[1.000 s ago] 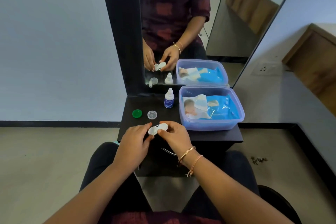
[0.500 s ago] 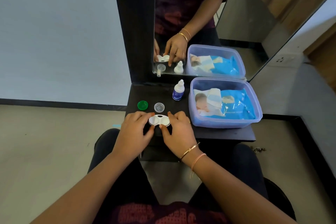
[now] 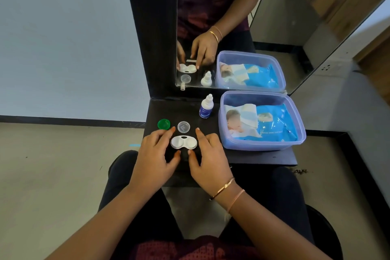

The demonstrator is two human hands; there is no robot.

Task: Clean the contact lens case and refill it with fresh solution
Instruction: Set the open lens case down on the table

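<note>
My left hand (image 3: 156, 154) and right hand (image 3: 211, 158) lay apart, fingers loosely spread, gripping nothing | contact lens case (image 3: 183, 142) sat uncapped between them, fingertips just beside it | clear cap (image 3: 183, 126) and green cap (image 3: 164, 124) just beyond my fingertips | solution bottle (image 3: 206, 110) beyond my right hand | to refill well, I judged: pin the case flat, then drip into each well.

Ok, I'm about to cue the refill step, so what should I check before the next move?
1. Lens case lying flat on the table, wells up: ok.
2. Green cap and clear cap off, set behind the case: ok.
3. Wells clean and dry: cannot tell.
4. Solution bottle upright beside the tub: ok.
5. Left hand and right hand free, fingers straight either side of the case: ok.
6. Bottle's nozzle uncapped: cannot tell.
</note>
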